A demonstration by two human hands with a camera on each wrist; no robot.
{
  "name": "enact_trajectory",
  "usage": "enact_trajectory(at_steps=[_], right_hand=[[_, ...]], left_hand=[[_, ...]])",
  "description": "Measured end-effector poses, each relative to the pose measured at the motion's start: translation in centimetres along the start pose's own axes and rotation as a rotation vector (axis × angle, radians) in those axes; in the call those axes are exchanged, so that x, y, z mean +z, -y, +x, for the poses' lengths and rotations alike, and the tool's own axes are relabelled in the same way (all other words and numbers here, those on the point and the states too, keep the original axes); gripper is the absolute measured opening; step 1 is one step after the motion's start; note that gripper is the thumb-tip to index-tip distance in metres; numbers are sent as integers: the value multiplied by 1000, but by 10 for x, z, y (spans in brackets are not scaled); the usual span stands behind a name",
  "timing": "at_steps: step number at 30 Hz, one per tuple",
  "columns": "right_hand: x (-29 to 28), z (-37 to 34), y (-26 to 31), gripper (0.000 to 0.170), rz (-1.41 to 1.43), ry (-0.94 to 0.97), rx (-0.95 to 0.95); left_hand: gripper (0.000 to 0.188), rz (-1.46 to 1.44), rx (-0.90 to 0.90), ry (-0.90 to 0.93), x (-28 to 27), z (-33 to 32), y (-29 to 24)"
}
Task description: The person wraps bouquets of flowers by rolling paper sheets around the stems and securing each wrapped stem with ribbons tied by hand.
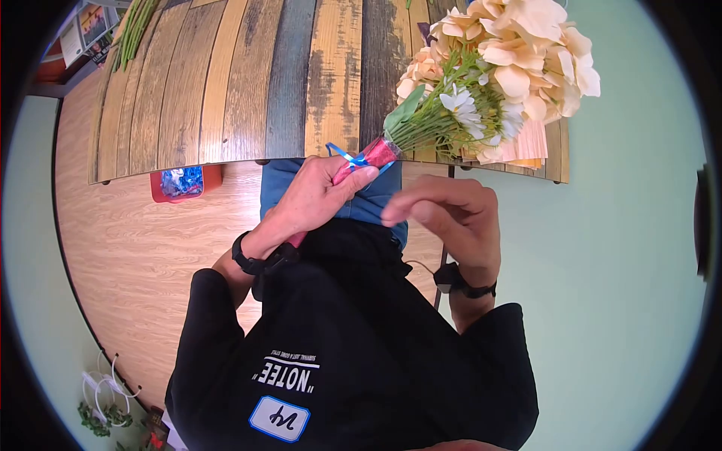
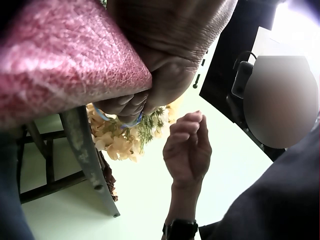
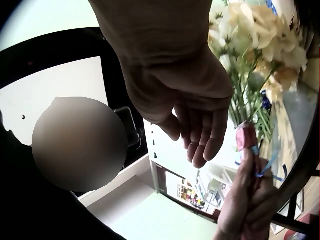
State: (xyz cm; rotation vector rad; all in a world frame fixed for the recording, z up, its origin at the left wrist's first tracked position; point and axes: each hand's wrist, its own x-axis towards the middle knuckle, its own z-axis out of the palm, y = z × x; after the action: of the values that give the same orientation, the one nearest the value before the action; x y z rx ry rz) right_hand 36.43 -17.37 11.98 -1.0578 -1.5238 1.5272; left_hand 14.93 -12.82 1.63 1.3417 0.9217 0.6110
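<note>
A bouquet of cream flowers (image 1: 534, 52) and white daisies (image 1: 462, 105) lies slanted over the table's front edge, its stems gathered in a pink wrapper (image 1: 378, 152). Round the wrapper runs a blue ribbon (image 1: 353, 159) with loose ends. My left hand (image 1: 312, 192) grips the wrapped handle just below the ribbon; the wrapper's lower end shows large in the left wrist view. Apart from the bouquet, to its right, my right hand (image 1: 455, 214) hovers with loosely bent fingers and nothing in them. In the right wrist view its fingers (image 3: 200, 135) hang relaxed.
The wooden table (image 1: 248, 83) spans the front. Green stems (image 1: 134, 34) lie at its far left corner. Pinkish paper sheets (image 1: 519, 146) sit beneath the flowers at the right. A red bin (image 1: 186, 184) with blue scraps stands on the floor below the left part.
</note>
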Motion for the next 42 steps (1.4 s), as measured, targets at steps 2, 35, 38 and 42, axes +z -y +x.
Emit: enact_trajectory(at_steps=[2,35,38,42], right_hand=[[-15,-9,-21,18,24,-104,47],[-32,81,-109,22,329,40,122],[-39,79,-105,25,310,-21,127],[-46,82,-102,26,324,-74,129]], left_hand=[[44,-16,-3,15,-2,1,-1],[44,-353,-158,-41,-41,32,-19],[41,-324,-176,-115,-41,39,-21],[43,-233,-155,-251,-33,50,-19]])
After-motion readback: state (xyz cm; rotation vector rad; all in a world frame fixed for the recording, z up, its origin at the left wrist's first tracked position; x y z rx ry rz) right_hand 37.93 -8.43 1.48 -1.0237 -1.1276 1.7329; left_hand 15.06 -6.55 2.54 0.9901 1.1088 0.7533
